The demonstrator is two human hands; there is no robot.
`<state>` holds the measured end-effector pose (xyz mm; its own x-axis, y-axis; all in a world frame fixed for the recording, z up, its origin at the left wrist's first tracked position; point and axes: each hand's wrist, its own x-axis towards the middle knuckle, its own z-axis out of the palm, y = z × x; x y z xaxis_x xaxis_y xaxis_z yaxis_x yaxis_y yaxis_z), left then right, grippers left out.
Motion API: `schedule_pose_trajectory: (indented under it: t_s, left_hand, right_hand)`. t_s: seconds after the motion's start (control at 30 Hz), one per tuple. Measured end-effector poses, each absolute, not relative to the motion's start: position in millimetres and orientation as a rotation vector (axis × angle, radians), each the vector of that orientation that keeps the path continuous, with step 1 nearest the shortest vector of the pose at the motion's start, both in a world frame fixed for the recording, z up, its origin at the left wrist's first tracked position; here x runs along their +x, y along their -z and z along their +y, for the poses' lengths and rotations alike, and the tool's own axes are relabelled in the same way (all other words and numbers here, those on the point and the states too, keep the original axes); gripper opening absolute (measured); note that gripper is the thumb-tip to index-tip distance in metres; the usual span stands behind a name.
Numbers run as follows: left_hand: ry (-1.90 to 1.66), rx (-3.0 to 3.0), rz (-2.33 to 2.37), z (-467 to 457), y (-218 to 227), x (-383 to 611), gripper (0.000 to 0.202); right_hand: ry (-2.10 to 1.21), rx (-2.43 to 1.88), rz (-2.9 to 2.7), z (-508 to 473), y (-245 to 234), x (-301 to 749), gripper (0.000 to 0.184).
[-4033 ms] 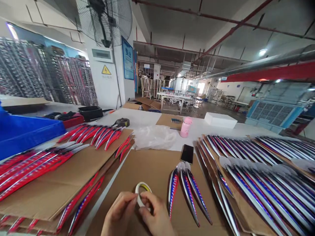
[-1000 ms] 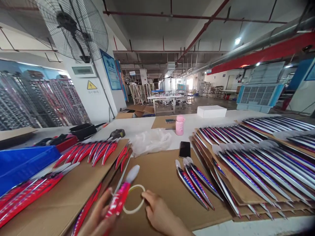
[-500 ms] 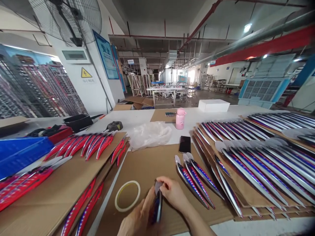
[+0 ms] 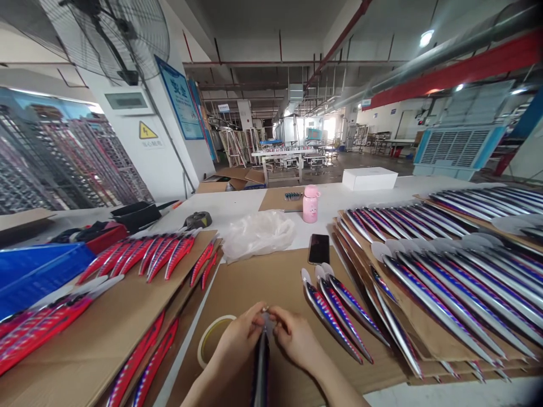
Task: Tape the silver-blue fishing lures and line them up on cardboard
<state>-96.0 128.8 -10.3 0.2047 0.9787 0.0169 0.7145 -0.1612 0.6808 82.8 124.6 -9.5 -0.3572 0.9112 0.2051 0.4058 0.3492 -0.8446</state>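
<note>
The white desk [image 4: 244,200] carries a brown cardboard sheet [image 4: 237,280], and on its near part, straight in front of the person, is a slim fishing lure [image 4: 261,370] with its pale end pointing away and its dark, glossy body running back toward the person. It looks stiff and fairly light for its length; the smooth, shiny finish would probably slip under dry fingers and scratch easily. The sides of the body just behind the pale end seem the surest hold, while the thin lip [image 4: 266,321] there may bend or crack if forced.

The left hand [image 4: 245,333] and right hand [image 4: 296,336] come in from either side, wrists low and forearms angled inward, their fingers curled and both pinching the lure's pale end. The fingertips nearly meet; exactly what each pair grips is too small to tell.

Beside the left forearm, partly hidden by it, lies a roll of masking tape [image 4: 201,346].
</note>
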Motion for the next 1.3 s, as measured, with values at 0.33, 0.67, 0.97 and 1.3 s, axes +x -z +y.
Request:
schedule_pose_trajectory:
  t_s: [0.33, 0.67, 0.97, 1.3]
  left_hand:
    - [-0.737, 1.755, 1.406, 116.1, 15.0, -83.3, 0.07]
    - [-0.701, 1.695, 1.342, 110.6, -2.3, -81.9, 0.079]
    - [-0.824, 1.685, 1.226, 108.8, 13.7, -96.7, 0.074]
    - [-0.791, 1.934, 1.105, 121.2, 17.8, -100.7, 0.066]
  right_hand:
    - [-1.086, -1.123, -1.828, 126.1, 11.2, 84.0, 0.057]
    - [-1.221, -1.115, -1.734, 129.2, 17.2, 81.1, 0.055]
    - [-1.415, -1.078, -1.72, 130.7, 7.1, 82.9, 0.046]
    - [-1.41, -1.11, -1.727, 133.1, 6.0, 81.5, 0.043]
